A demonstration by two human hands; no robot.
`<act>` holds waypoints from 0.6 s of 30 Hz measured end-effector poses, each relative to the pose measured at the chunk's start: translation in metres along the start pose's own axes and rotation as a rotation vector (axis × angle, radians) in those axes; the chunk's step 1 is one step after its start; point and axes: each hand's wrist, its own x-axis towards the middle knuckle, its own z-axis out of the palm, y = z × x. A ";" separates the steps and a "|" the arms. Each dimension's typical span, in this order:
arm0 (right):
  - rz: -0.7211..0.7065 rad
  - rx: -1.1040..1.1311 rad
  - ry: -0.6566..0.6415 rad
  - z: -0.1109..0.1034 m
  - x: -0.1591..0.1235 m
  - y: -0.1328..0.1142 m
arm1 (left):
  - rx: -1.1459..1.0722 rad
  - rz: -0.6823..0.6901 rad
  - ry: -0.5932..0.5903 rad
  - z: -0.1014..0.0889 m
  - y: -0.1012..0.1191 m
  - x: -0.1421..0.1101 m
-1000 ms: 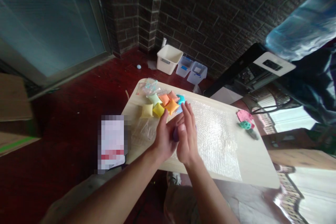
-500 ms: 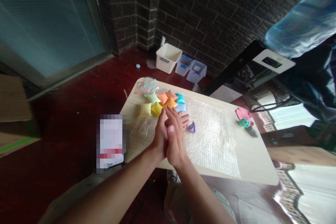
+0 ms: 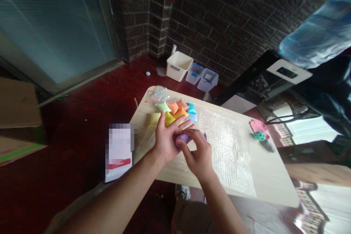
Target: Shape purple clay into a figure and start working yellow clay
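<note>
Pinching a purple clay lump [image 3: 183,139] between thumb and fingers of the right hand [image 3: 200,150], against the upturned, wide-spread left hand [image 3: 166,140], set lengthwise across its palm. Farther out: bubble wrap [image 3: 229,150] on the worktop [image 3: 274,179], soft coloured packets [image 3: 181,112] beyond the left hand.

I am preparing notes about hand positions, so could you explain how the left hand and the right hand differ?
The left hand is open with fingers spread, while the right hand has its fingers curled toward the thumb. The left hand shows its palm; the right hand shows mainly its back and thumb side. The left hand supports the purple lump, whereas the right hand pinches it. Both are bare and touch the lump.
</note>
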 end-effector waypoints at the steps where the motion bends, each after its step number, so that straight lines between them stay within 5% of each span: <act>1: 0.060 0.019 0.053 -0.002 -0.001 0.002 | 0.016 0.027 0.013 0.001 0.000 0.000; 5: 0.334 0.313 0.279 -0.005 0.001 0.009 | 0.194 0.151 0.005 0.005 -0.011 -0.004; 7: 0.402 0.461 0.277 -0.003 0.004 0.009 | 0.246 0.160 -0.009 0.007 -0.019 -0.006; 13: 0.347 0.590 0.094 0.006 0.004 -0.001 | 0.246 0.211 0.113 0.005 -0.028 -0.003; 18: 0.413 0.652 0.195 -0.001 0.003 0.007 | 0.494 0.392 0.083 0.001 -0.023 -0.004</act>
